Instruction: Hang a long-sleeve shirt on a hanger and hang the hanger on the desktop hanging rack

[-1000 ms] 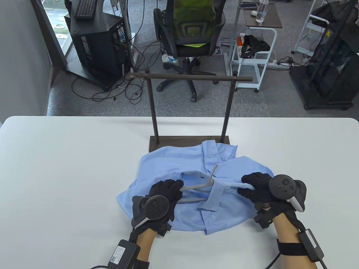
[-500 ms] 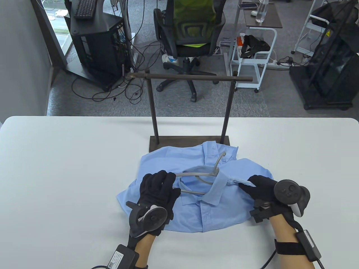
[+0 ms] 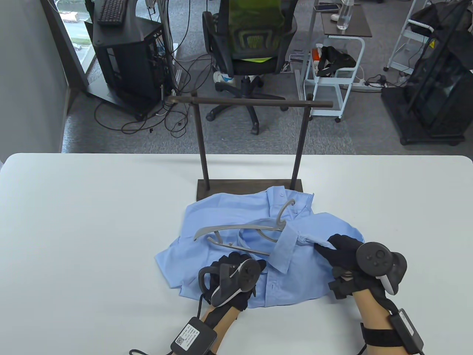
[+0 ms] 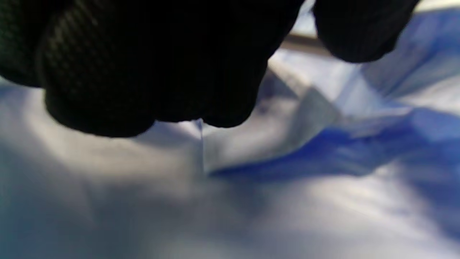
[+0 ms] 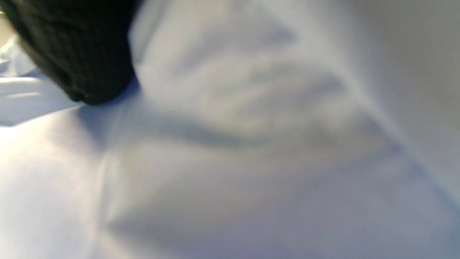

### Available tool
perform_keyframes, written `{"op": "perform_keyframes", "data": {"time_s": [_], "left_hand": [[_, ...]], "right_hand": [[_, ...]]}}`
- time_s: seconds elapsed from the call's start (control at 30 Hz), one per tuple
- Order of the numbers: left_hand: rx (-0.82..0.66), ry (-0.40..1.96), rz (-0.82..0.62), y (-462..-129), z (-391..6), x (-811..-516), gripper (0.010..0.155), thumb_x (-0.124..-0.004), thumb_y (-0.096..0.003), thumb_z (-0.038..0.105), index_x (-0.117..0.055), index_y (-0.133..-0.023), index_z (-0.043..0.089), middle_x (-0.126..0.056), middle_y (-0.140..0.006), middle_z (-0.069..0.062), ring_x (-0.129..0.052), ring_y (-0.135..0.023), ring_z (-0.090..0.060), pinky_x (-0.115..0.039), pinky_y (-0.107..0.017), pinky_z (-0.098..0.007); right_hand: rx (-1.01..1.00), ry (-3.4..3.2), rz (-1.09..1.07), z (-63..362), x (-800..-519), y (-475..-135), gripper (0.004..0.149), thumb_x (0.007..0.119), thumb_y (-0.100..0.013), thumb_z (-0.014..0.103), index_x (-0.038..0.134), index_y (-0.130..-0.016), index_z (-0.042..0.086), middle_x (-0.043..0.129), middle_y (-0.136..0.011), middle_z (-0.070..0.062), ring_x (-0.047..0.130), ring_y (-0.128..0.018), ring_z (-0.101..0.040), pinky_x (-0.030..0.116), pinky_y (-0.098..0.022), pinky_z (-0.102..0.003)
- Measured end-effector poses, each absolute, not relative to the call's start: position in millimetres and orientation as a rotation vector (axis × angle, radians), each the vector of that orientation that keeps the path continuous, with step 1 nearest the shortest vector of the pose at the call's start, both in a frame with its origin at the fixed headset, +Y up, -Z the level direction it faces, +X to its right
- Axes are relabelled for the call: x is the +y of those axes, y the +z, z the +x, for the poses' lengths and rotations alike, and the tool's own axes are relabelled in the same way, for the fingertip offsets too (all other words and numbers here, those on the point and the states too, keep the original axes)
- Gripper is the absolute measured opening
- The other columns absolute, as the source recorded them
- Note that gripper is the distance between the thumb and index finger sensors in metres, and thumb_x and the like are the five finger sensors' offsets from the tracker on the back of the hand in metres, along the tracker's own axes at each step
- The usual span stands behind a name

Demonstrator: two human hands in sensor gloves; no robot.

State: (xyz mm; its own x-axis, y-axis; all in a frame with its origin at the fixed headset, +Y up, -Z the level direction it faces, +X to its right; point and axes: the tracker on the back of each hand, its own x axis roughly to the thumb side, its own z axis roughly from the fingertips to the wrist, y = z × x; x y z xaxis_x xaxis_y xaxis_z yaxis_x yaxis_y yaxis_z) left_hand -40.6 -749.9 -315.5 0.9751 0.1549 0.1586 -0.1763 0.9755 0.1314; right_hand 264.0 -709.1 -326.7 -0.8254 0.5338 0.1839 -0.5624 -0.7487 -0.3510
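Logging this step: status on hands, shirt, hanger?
Right hand pinches shirt collar. Left hand on shirt front, grip unclear. Hanger lies free, partly inside the neck. Rack bar bare, unobstructed.

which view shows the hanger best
The table view: the grey hanger lies whole on the blue shirt, hook toward the rack, its right end under the collar. The left wrist view shows only a blurred strip that may be it; the right wrist view shows cloth and glove, no hanger.
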Motion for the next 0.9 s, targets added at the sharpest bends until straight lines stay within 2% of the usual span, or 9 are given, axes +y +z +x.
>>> {"op": "perform_keyframes", "data": {"time_s": [0.1, 0.17, 0.23, 0.43, 0.57, 0.63, 0.73, 0.83, 0.9], "left_hand": [[-0.119, 0.156, 0.064, -321.7, -37.5, -761.7, 0.077, -0.078, -0.0396, 0.064, -0.102, -0.069, -0.003, -0.104, -0.058, -0.028, -0.106, -0.031, -0.043, -0.082, -0.033, -0.066], [-0.112, 0.175, 0.052, -322.9, -39.6, -761.7, 0.066, -0.084, -0.0417, 0.055, -0.101, -0.071, -0.002, -0.102, -0.061, -0.026, -0.105, -0.032, -0.041, -0.082, -0.036, -0.065], [-0.087, 0.289, 0.043, -324.0, -47.9, -759.2, 0.055, -0.088, -0.0437, 0.043, -0.099, -0.075, -0.001, -0.102, -0.063, -0.025, -0.105, -0.034, -0.040, -0.082, -0.038, -0.064], [0.012, 0.655, -0.023, -324.7, -109.1, -748.8, 0.047, -0.085, -0.0451, 0.032, -0.087, -0.086, 0.008, -0.096, -0.077, -0.022, -0.107, -0.046, -0.038, -0.082, -0.043, -0.062], [0.031, 0.912, -0.025, -323.9, -150.5, -746.7, 0.047, -0.082, -0.0461, 0.032, -0.081, -0.089, 0.013, -0.093, -0.083, -0.020, -0.108, -0.053, -0.037, -0.083, -0.046, -0.061], [0.021, 0.997, -0.021, -326.7, -166.5, -744.2, 0.047, -0.083, -0.0459, 0.033, -0.082, -0.089, 0.013, -0.096, -0.078, -0.017, -0.109, -0.050, -0.033, -0.083, -0.046, -0.059], [-0.057, 1.086, -0.014, -331.5, -180.2, -746.4, 0.048, -0.083, -0.0458, 0.037, -0.082, -0.089, 0.016, -0.097, -0.073, -0.011, -0.107, -0.044, -0.027, -0.082, -0.049, -0.057], [-0.070, 1.156, 0.019, -332.5, -189.3, -749.4, 0.048, -0.084, -0.0450, 0.038, -0.083, -0.088, 0.018, -0.097, -0.072, -0.011, -0.104, -0.042, -0.025, -0.081, -0.051, -0.056], [-0.117, 1.177, -0.009, -333.7, -193.0, -748.0, 0.048, -0.085, -0.0452, 0.038, -0.083, -0.089, 0.018, -0.096, -0.073, -0.010, -0.103, -0.043, -0.025, -0.080, -0.052, -0.057]], "right_hand": [[-0.539, 2.488, 0.104, 262.8, -707.7, -323.8, 0.038, 0.095, -0.029, 0.059, 0.101, -0.045, 0.025, 0.102, -0.037, -0.006, 0.100, -0.017, -0.026, 0.089, -0.010, -0.039], [-0.534, 2.488, 0.105, 262.4, -708.2, -323.4, 0.038, 0.095, -0.029, 0.059, 0.101, -0.045, 0.025, 0.102, -0.037, -0.006, 0.100, -0.017, -0.026, 0.089, -0.010, -0.039], [-0.534, 2.485, 0.101, 263.7, -709.4, -323.0, 0.038, 0.095, -0.029, 0.059, 0.101, -0.045, 0.025, 0.102, -0.037, -0.006, 0.100, -0.017, -0.026, 0.089, -0.010, -0.039], [-0.497, 2.408, 0.051, 280.3, -712.3, -321.8, 0.039, 0.095, -0.029, 0.060, 0.101, -0.044, 0.025, 0.102, -0.036, -0.006, 0.100, -0.016, -0.026, 0.089, -0.009, -0.039], [-0.449, 2.358, 0.048, 290.8, -714.6, -322.1, 0.039, 0.095, -0.029, 0.061, 0.101, -0.043, 0.025, 0.102, -0.035, -0.005, 0.100, -0.016, -0.026, 0.089, -0.008, -0.039], [-0.419, 2.331, 0.069, 294.3, -716.4, -322.6, 0.039, 0.095, -0.029, 0.061, 0.101, -0.043, 0.025, 0.102, -0.034, -0.005, 0.100, -0.015, -0.026, 0.089, -0.008, -0.039], [-0.379, 2.289, 0.092, 298.9, -717.9, -324.2, 0.040, 0.095, -0.028, 0.061, 0.101, -0.042, 0.025, 0.102, -0.034, -0.006, 0.100, -0.015, -0.026, 0.089, -0.008, -0.039], [-0.325, 2.285, 0.107, 301.7, -719.4, -325.8, 0.040, 0.095, -0.028, 0.061, 0.102, -0.042, 0.024, 0.102, -0.033, -0.006, 0.100, -0.014, -0.026, 0.088, -0.007, -0.039], [-0.296, 2.308, 0.090, 304.5, -720.5, -326.6, 0.040, 0.095, -0.028, 0.061, 0.102, -0.041, 0.024, 0.102, -0.033, -0.006, 0.100, -0.014, -0.026, 0.088, -0.007, -0.039]]}}
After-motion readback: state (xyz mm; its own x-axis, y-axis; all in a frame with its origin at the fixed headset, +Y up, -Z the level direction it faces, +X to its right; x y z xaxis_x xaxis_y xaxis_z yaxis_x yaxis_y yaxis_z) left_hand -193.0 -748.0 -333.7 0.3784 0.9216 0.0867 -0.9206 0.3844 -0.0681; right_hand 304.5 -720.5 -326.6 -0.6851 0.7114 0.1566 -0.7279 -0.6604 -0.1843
